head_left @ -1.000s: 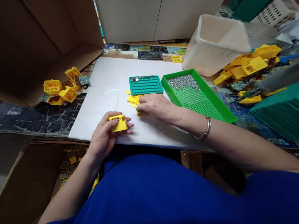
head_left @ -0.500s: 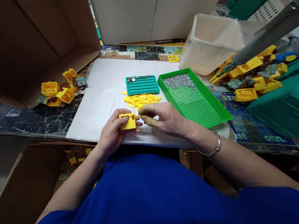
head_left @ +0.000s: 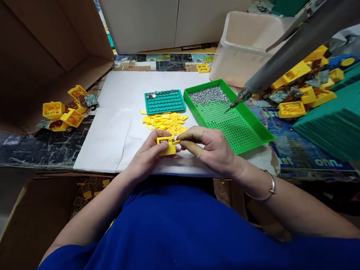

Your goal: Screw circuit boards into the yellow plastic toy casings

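Note:
My left hand (head_left: 152, 151) is closed around a small yellow plastic housing (head_left: 168, 149) with an opening in its upper side. At the housing's right edge, my right hand (head_left: 210, 147) pinches a small flat yellow plastic piece (head_left: 177, 142) between thumb and fingertips; coverings wrap those fingers. The piece appears to touch the housing. Just beyond both hands lies a pile of flat yellow pieces (head_left: 163, 121). Behind it, a teal ridged tray (head_left: 166, 109) carries several button cells (head_left: 154, 95) along its far edge.
On the right, a green perforated tray (head_left: 256, 133) holds many small screws (head_left: 209, 95). An electric screwdriver (head_left: 256, 82) hangs over it. A translucent bin (head_left: 224, 60) stands behind. Yellow housings with circuit boards lie left (head_left: 53, 109) and right (head_left: 292, 109). Cardboard boxes (head_left: 77, 31) flank the work.
Both hands have shifted right with the housing, which is now turned. The screwdriver has swung left and lower over the green tray. The view has shifted slightly.

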Demonstrator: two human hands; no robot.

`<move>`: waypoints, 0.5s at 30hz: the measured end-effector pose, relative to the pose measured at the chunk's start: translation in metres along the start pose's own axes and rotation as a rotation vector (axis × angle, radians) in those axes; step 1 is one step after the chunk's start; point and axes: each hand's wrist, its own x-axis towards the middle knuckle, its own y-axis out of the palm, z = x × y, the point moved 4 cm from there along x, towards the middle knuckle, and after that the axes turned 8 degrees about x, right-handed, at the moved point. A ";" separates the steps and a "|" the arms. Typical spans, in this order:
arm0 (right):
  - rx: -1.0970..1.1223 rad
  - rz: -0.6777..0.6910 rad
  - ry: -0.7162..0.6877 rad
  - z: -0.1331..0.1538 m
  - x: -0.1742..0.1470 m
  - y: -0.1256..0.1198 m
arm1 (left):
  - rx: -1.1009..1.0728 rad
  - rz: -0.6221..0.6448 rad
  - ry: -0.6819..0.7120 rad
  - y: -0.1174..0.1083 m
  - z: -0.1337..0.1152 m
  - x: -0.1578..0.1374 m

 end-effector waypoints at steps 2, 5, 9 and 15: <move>0.120 -0.022 0.143 -0.001 -0.001 0.000 | 0.121 0.025 0.066 0.008 0.001 0.000; 0.205 -0.024 0.272 -0.002 -0.003 0.002 | 0.339 0.049 0.167 0.015 0.001 -0.001; 0.262 0.024 0.381 -0.004 -0.004 0.002 | 0.565 0.056 0.284 0.018 -0.001 -0.003; -0.093 0.249 0.415 -0.001 0.004 -0.002 | 0.778 0.135 0.347 0.022 -0.004 -0.009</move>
